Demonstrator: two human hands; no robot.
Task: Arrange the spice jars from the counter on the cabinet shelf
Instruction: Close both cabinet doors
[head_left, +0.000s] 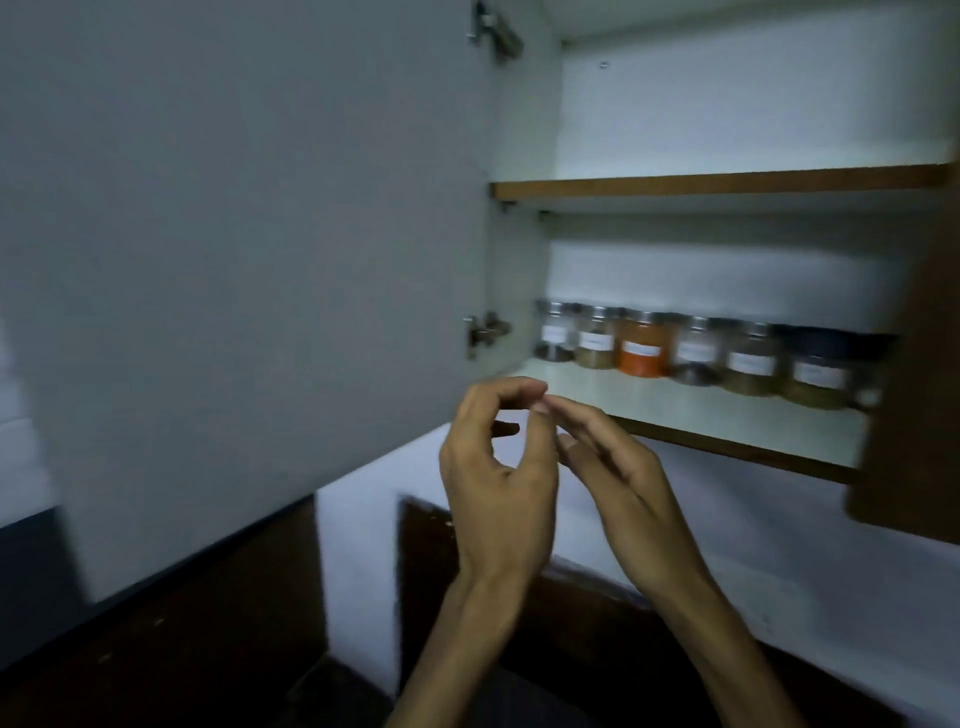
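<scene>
Both hands, left hand (498, 467) and right hand (618, 478), hold nothing, fingers loosely curled; beyond them, spice jars (644, 345) look glassy, slippery, best gripped round the body.

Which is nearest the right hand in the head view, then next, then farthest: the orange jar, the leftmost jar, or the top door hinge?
From the right hand:
1. Orange jar, on the lower shelf, just above.
2. Leftmost jar, same shelf, at the row's left end.
3. Top door hinge, high up at the door's top.

Bare left hand (498, 467), right hand (618, 483); forearms unsleeved, no rings
</scene>
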